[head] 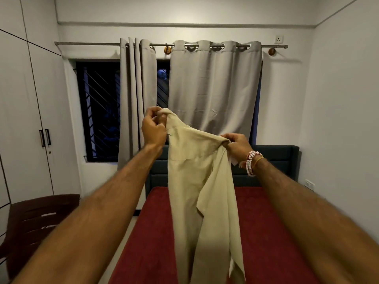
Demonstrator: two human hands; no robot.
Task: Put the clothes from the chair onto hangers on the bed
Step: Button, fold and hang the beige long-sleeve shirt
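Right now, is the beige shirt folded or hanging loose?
Hanging loose: left hand and right hand pinch the shirt at its top; it drapes down.

The bed runs away from the camera to the far wall, covered with what looks like a plain red sheet, smooth where it shows. Its dark padded headboard stands upright against the wall. A hanging beige garment hides the bed's middle. Left of the bed, across a strip of pale floor, stands a dark brown slatted chair, its seat out of view.
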